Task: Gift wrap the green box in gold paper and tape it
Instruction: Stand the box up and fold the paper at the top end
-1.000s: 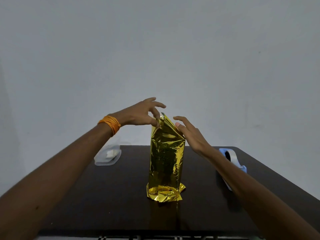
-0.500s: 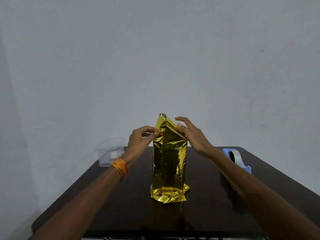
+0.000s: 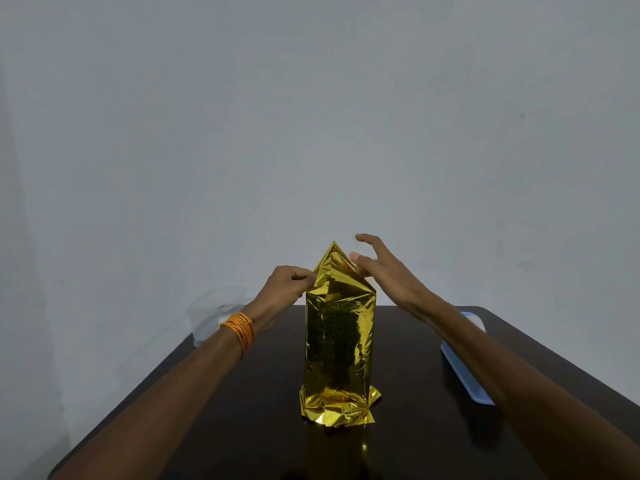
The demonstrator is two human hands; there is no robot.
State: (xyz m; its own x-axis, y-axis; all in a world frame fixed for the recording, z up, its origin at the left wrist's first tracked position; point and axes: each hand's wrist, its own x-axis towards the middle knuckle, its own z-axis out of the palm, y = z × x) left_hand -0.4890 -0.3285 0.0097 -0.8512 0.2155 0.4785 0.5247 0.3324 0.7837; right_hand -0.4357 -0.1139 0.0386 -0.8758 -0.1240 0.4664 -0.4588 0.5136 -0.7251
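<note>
A tall box wrapped in shiny gold paper (image 3: 339, 344) stands upright in the middle of the dark table (image 3: 242, 427). None of the green box shows through the wrap. The paper at the top rises in a pointed flap, and the bottom end is crumpled against the table. My left hand (image 3: 287, 289) pinches the left edge of the top flap with curled fingers. My right hand (image 3: 384, 271) has straight, spread fingers and touches the right side of the flap with its thumb and fingertips.
A light blue tape dispenser (image 3: 464, 362) lies at the right of the table, partly behind my right forearm. A clear plastic container (image 3: 214, 313) sits at the table's far left corner. A plain grey wall stands behind.
My left hand dropped from above the top flap to its left edge and pinched it. The flap now stands in a sharper point. My right hand's fingers lifted and spread a little.
</note>
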